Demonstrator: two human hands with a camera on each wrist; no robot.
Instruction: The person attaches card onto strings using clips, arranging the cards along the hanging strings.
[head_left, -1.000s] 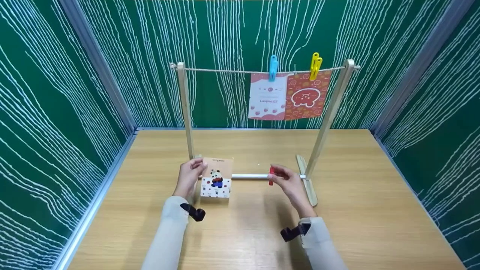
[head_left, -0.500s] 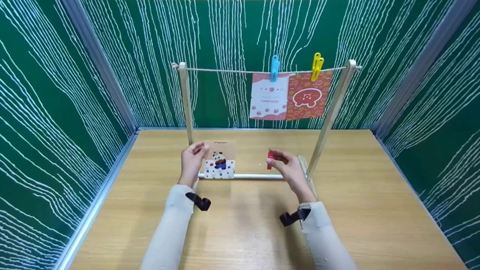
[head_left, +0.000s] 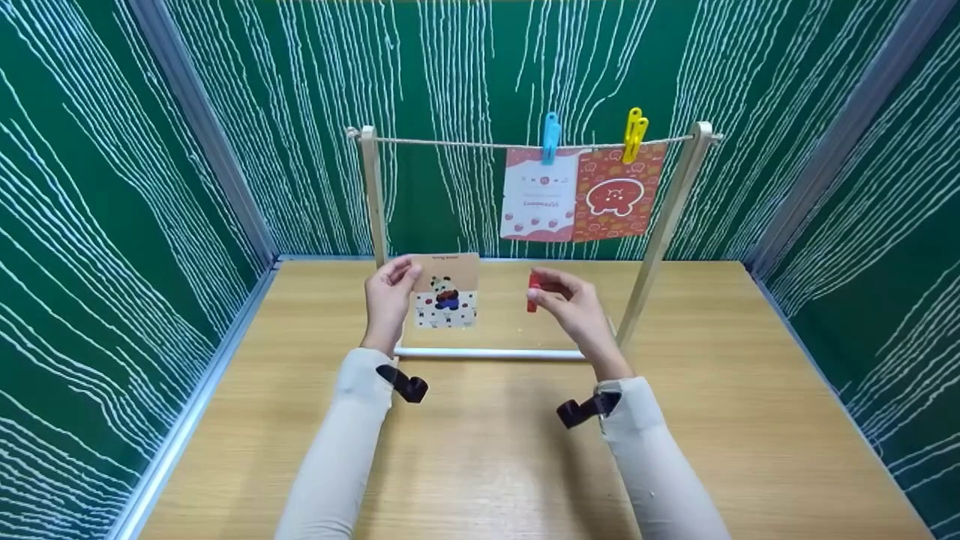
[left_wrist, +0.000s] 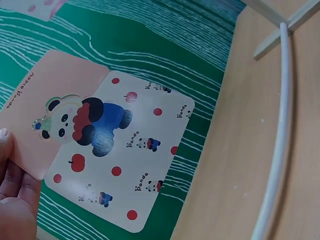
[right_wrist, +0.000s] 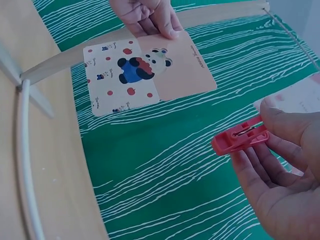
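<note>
Above the table (head_left: 480, 465), between the rack posts, the left hand (head_left: 388, 300) pinches the panda card (head_left: 448, 291) by its edge; just beside, apart, the right hand (head_left: 574, 309) pinches a red clothespin (head_left: 532, 292).

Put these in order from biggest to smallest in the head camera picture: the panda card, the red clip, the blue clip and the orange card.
1. orange card
2. panda card, though it is nearer the camera
3. blue clip and red clip: too alike, and the red one is half hidden by fingers.
</note>
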